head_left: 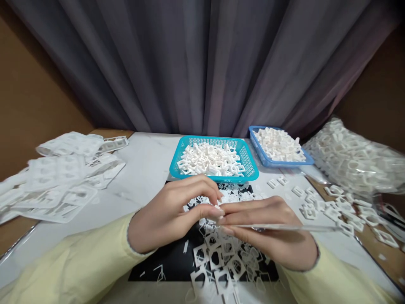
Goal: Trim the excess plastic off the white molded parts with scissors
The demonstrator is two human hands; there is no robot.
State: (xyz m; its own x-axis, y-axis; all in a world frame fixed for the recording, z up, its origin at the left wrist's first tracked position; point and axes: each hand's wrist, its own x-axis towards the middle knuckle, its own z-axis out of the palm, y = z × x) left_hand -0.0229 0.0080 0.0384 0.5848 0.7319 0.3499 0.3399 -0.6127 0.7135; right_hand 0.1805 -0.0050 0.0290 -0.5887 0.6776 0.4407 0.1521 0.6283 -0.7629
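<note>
My left hand (177, 211) pinches a small white piece (217, 207) between thumb and fingertips, most of it hidden by the fingers. My right hand (268, 228) meets it from the right, fingertips touching the same spot. A long, thin silver-grey tool (294, 227) lies in my right hand, its far end pointing right past the wrist; its exact kind does not show. Below both hands a black mat (167, 264) carries a heap of white scraps and thin offcuts. Flat white square frames with cut-out holes (223, 278) lie at its front.
A turquoise basket (215, 179) full of small white parts stands behind my hands. Beyond it is a blue basket (284, 164), also full. White perforated sheets (63, 185) pile at left. At right lie a clear bag (354, 156) of white parts and loose white frames (344, 209).
</note>
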